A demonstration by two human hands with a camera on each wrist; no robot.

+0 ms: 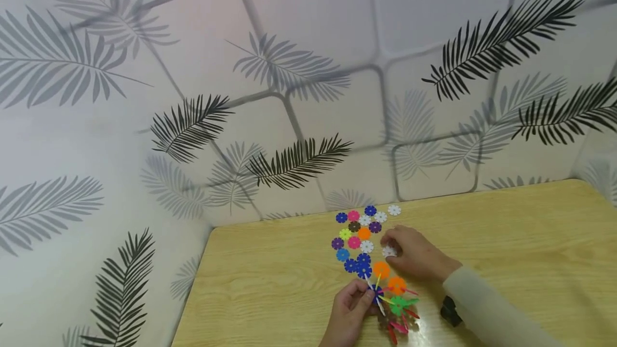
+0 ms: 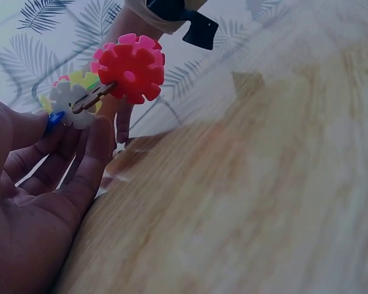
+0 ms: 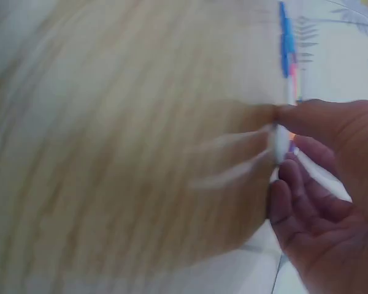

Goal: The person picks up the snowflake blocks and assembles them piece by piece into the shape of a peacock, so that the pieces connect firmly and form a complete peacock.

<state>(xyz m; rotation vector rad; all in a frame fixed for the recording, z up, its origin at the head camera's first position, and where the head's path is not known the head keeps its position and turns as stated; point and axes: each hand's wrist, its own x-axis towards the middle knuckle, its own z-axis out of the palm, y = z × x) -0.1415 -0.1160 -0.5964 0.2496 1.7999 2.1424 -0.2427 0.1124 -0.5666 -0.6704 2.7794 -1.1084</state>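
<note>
Left wrist view: the left hand (image 2: 43, 208) pinches a blue disc (image 2: 54, 122) between thumb and fingers; beside it stands a notched white disc (image 2: 62, 95), with a brown disc (image 2: 93, 97), seen nearly edge-on, reaching from it toward a red disc (image 2: 130, 72). Pink (image 2: 103, 55) and yellow (image 2: 83, 78) pieces show behind. Beyond, the right hand (image 2: 124, 119), partly hidden, wears a dark wrist device (image 2: 199, 30) above the wood-grained tabletop (image 2: 233, 196); leaf-printed wall (image 2: 15, 70) at back
</note>
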